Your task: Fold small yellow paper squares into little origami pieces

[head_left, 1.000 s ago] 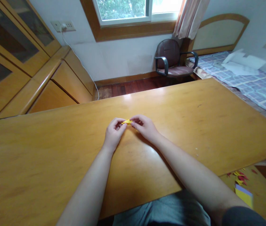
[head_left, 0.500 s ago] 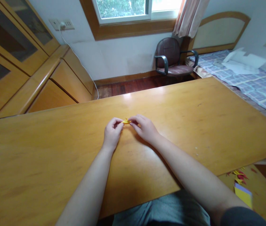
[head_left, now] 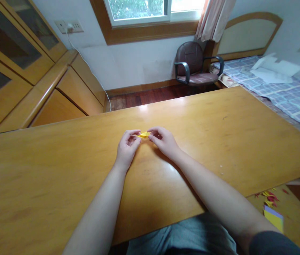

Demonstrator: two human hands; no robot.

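A small piece of folded yellow paper (head_left: pixel 144 135) is held between my two hands, just above the wooden table (head_left: pixel 67 170). My left hand (head_left: pixel 127 147) has its thumb and fingers closed at the paper's left end. The right end is pinched by my right hand (head_left: pixel 164 142), its fingers curled. The paper looks pointed and flat-sided; its finer folds are too small to make out.
At the lower right, a lower surface bears several small red and yellow folded papers (head_left: pixel 270 199) and a stack of yellow paper sheets (head_left: pixel 273 219). A brown armchair (head_left: pixel 192 63) stands beyond the table, beside a bed (head_left: pixel 285 88). Wooden cabinets (head_left: pixel 75 88) line the left.
The yellow paper has turned and now shows a broader face between my fingers. My right hand has shifted slightly right and up, and the fingertips are a little farther apart.
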